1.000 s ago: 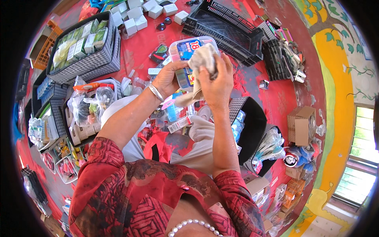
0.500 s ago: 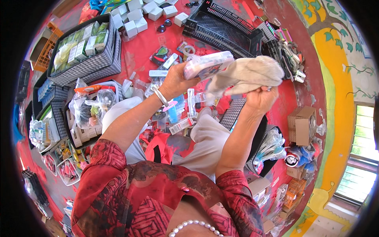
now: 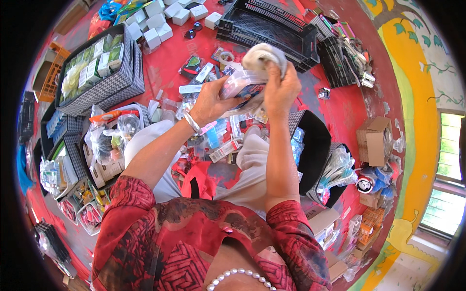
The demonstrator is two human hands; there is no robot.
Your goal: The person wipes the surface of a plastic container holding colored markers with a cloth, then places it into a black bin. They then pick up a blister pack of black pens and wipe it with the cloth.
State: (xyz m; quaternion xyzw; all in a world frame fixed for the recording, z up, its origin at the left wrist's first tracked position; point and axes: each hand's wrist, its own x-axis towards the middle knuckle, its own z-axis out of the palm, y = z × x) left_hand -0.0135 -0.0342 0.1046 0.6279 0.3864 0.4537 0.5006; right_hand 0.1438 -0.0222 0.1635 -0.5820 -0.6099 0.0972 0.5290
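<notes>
While clutter (image 3: 224, 151) crowds red flooring (image 3: 338, 116), left fingers (image 3: 229, 103) grip a box (image 3: 239, 83), right fingers (image 3: 275, 76) cloth (image 3: 258, 55).

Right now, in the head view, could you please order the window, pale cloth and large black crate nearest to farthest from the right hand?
1. Pale cloth, in the right hand.
2. Large black crate, ahead.
3. Window, far right.

Two hands: one left hand (image 3: 208, 103), one right hand (image 3: 282, 89); one clear plastic box (image 3: 240, 83); one pale cloth (image 3: 260, 57); one bracelet (image 3: 192, 123); one pearl string (image 3: 234, 271); two dark round lenses (image 3: 190, 34); one tape roll (image 3: 221, 58); two orange crates (image 3: 371, 220); one black-and-white toy (image 3: 365, 185); at least five houndstooth bins (image 3: 108, 89); at least ten white boxes (image 3: 156, 21), piled too close for exact count
</notes>
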